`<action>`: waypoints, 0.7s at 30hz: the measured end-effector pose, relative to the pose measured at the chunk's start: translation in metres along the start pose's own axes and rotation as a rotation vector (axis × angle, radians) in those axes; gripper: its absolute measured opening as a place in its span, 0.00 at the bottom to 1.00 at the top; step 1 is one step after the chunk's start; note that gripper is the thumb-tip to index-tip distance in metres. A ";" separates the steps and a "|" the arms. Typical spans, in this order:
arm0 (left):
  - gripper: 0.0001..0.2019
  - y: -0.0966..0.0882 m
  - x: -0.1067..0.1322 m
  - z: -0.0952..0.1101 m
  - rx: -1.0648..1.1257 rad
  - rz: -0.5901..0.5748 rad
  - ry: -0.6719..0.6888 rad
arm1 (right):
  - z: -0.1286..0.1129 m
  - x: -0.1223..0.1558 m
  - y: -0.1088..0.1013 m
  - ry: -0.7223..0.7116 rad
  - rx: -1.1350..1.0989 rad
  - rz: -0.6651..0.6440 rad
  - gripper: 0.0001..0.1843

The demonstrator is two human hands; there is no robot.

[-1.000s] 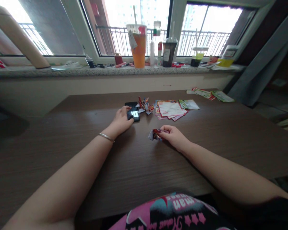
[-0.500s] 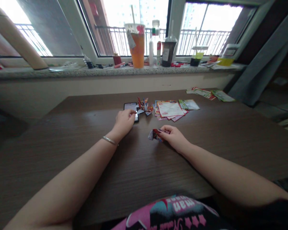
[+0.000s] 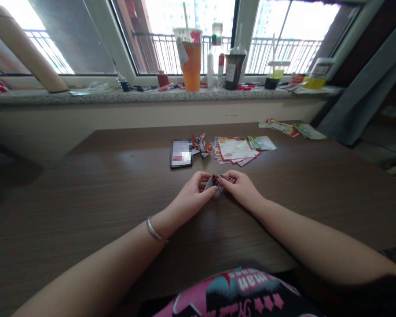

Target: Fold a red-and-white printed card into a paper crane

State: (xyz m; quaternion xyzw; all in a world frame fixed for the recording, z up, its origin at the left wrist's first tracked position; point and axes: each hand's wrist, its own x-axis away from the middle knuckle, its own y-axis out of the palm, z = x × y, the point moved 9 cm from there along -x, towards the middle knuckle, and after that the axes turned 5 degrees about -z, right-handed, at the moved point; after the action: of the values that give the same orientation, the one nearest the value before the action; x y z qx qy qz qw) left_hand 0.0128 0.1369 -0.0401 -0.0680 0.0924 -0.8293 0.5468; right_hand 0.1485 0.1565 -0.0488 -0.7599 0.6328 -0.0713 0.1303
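Note:
Between my two hands, just over the brown table (image 3: pixel 125 207), is a crumpled, shiny piece with dark red print and a silvery grey side, like a folded paper wrapper (image 3: pixel 215 179). My right hand (image 3: pixel 241 187) pinches its right part. From the left, my left hand (image 3: pixel 198 189) closes thumb and fingers on the grey end. A silver bangle (image 3: pixel 153 229) circles my left wrist. Beyond my left hand lies a phone (image 3: pixel 181 154), its lit screen blurred out. Several folded red and blue paper pieces (image 3: pixel 202 146) lie in a small heap beside it.
Right of the heap is a stack of printed cards (image 3: pixel 236 149) with green packets (image 3: pixel 262 143). More packets (image 3: pixel 282 127) lie at the far right edge. On the windowsill (image 3: pixel 135 97) stand an orange drink cup (image 3: pixel 191 61), a dark drink cup (image 3: pixel 234 70) and bottles (image 3: pixel 214 61).
My left hand has left the phone and come down and right to the wrapper, taking hold of its grey end. My right hand stays nearly in place, still holding it.

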 end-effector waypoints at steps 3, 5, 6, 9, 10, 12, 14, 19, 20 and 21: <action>0.14 -0.002 0.002 0.002 -0.057 0.038 0.020 | 0.001 -0.001 -0.002 0.003 -0.001 0.007 0.17; 0.13 -0.005 0.002 0.002 -0.081 0.063 0.038 | 0.001 -0.001 -0.001 0.007 -0.003 0.006 0.18; 0.13 -0.006 0.002 0.001 -0.075 0.067 0.041 | 0.000 -0.001 -0.001 0.009 -0.005 0.003 0.18; 0.13 -0.009 0.001 -0.003 -0.012 0.068 0.024 | -0.003 0.001 0.005 0.011 -0.034 -0.052 0.18; 0.14 -0.010 0.001 -0.004 0.014 0.069 0.012 | -0.004 0.002 0.008 0.010 -0.064 -0.086 0.18; 0.14 -0.011 0.002 -0.005 0.063 0.078 -0.002 | -0.004 0.003 0.014 0.016 -0.142 -0.141 0.19; 0.14 -0.012 0.003 -0.003 0.106 0.101 0.013 | -0.002 0.004 0.017 0.040 -0.214 -0.155 0.20; 0.12 -0.018 0.003 -0.007 0.137 0.160 0.038 | 0.003 0.007 0.017 0.108 -0.264 -0.146 0.22; 0.12 -0.019 0.002 -0.009 0.118 0.164 0.038 | 0.003 0.007 0.017 0.118 -0.274 -0.140 0.22; 0.12 -0.019 0.001 -0.010 0.102 0.164 0.046 | 0.003 0.008 0.017 0.125 -0.289 -0.129 0.22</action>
State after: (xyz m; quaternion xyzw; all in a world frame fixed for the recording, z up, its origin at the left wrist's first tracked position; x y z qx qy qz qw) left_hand -0.0068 0.1444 -0.0452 -0.0133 0.0678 -0.7866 0.6136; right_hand 0.1350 0.1465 -0.0566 -0.8038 0.5933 -0.0351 -0.0248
